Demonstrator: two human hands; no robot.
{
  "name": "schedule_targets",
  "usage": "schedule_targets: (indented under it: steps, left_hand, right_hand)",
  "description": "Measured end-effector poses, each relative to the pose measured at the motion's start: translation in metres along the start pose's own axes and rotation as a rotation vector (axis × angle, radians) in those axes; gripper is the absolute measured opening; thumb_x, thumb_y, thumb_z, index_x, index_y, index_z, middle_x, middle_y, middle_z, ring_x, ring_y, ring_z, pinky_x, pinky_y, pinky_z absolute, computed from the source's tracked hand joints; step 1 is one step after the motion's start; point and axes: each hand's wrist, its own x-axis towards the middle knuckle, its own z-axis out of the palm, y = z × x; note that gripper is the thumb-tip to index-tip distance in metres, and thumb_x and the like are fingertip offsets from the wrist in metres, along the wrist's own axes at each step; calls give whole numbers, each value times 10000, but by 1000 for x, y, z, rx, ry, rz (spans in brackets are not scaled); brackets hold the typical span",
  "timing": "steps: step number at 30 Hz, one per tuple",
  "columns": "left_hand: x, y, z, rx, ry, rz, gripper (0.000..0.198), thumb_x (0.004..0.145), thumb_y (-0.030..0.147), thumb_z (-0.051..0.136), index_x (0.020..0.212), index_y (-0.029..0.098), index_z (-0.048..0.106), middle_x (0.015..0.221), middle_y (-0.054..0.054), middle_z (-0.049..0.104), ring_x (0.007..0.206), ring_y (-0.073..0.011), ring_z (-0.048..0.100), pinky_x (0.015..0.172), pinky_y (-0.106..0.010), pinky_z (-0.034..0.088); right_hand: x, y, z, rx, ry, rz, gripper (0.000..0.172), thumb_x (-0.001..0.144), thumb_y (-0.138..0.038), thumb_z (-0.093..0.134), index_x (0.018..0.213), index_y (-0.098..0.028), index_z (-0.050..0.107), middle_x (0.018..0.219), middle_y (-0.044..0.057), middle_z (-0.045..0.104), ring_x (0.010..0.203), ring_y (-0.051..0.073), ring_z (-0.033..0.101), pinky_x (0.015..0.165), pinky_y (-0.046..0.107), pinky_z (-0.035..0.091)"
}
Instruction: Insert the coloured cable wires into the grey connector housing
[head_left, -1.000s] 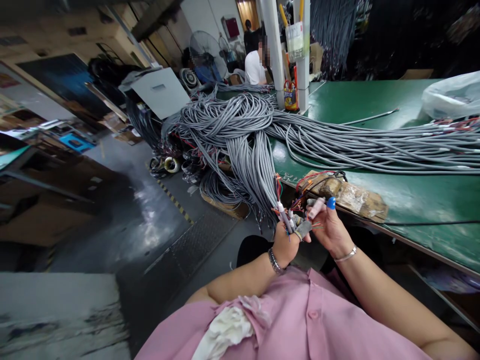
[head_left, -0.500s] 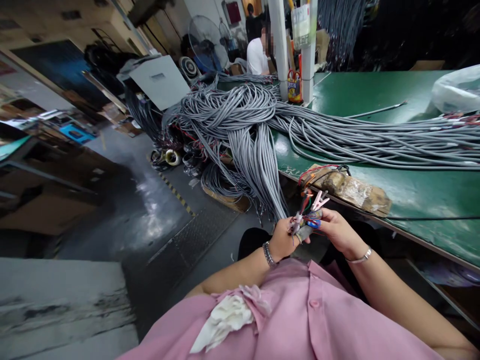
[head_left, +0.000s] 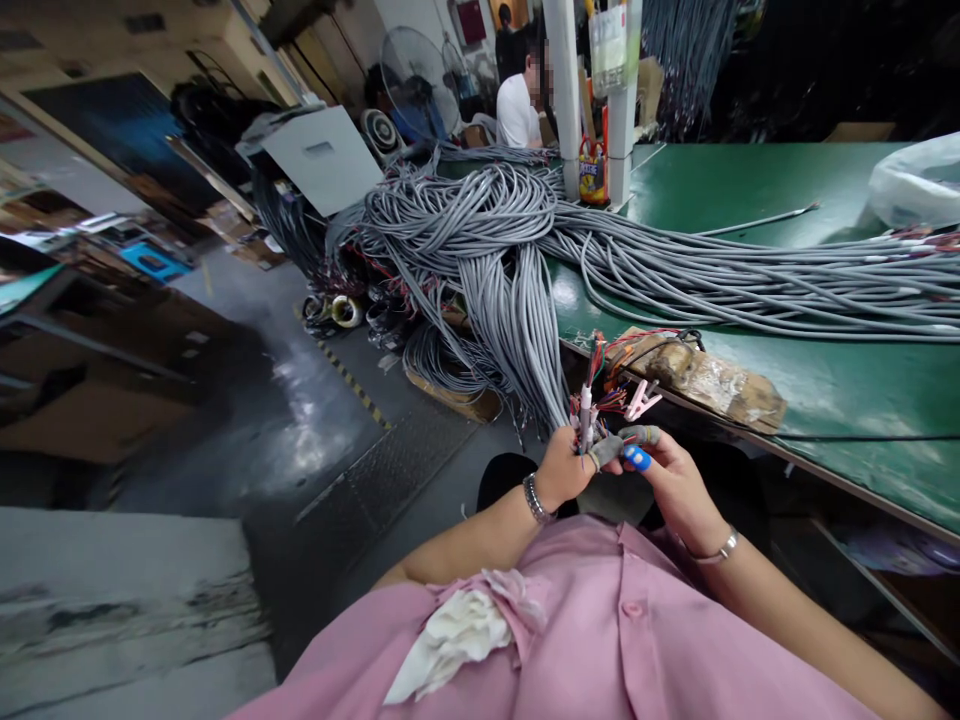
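My left hand is closed round the end of a bundle of grey cables, with thin coloured wires fanning from their stripped tips. A grey cover is on its thumb. Just right of it, my right hand has thumb and forefinger brought together beside the left thumb; a blue cover is on the right thumb and a grey one on a finger. What lies in that pinch is too small to make out. Above the right hand, a pink clip sits by the table edge, near red and green wires.
A long pile of grey cables covers the green table and hangs over its edge. A wrapped wooden block lies on the near edge, with a black cord beside it. A person sits behind; a white post rises from the table.
My right hand has drawn slightly down and right, off the coloured wires. The cable ends in my left hand now stand more upright, with their wires spread out.
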Motion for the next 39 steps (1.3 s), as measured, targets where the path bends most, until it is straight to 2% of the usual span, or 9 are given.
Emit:
schedule_targets:
  steps: [3,6,8,11,17,24,29,34,39]
  left_hand:
    - [2,4,-4,-10,-74,-1,397,789,494,681,661,121,724,662,-88,702,638,-158,616,650,-260,493]
    - [0,5,-11,31,-203,-16,420,783,517,677,672,117,732,702,-97,713,671,-166,623,665,-259,492]
    - [-2,3,-15,65,-242,-18,424,776,526,680,676,117,734,688,-99,711,668,-172,626,654,-259,489]
    - [-5,2,-14,74,-194,24,420,797,516,661,679,120,738,679,-102,711,657,-171,625,645,-261,481]
    - [-5,5,-6,-7,10,28,418,831,483,633,619,133,717,627,-83,691,609,-148,601,612,-255,466]
    - [-6,2,-2,-43,129,7,402,838,470,630,623,141,713,627,-76,698,610,-148,609,603,-256,466]
    - [-6,3,-3,-19,142,2,409,850,457,618,601,146,710,644,-77,704,623,-147,615,616,-258,470]
    - [-6,8,-4,-3,49,27,439,837,485,621,566,149,702,600,-75,683,605,-151,607,622,-268,473]
    - [-5,6,-4,-22,19,12,432,808,514,647,602,138,708,583,-72,674,569,-142,586,602,-261,470]
  right_hand:
    - [1,0,6,71,6,4,129,838,-341,683,861,-221,642,669,4,637,644,155,556,645,297,446]
    - [8,-5,6,90,-97,43,150,832,-332,689,811,-198,624,632,0,639,605,150,562,634,297,425]
    - [12,-10,7,62,-182,70,166,839,-338,683,798,-193,612,615,1,645,584,157,576,642,310,427]
    - [15,-16,10,7,-205,62,175,845,-346,677,790,-194,609,601,-2,645,578,157,577,643,308,422]
    - [16,-10,11,-35,19,43,207,807,-348,719,721,-190,616,617,-23,598,583,114,496,594,261,362]
    - [17,-5,11,0,67,54,209,777,-351,746,718,-187,630,631,-24,573,597,112,467,601,263,363]
    - [18,-4,11,8,66,52,169,784,-332,740,761,-190,651,677,-14,597,621,115,482,611,268,361]
    - [21,-7,13,44,-116,114,153,860,-321,651,932,-186,657,655,4,631,620,147,545,627,299,366]
    - [22,-9,13,94,-144,137,140,844,-314,666,848,-176,639,639,13,648,588,151,557,614,302,362]
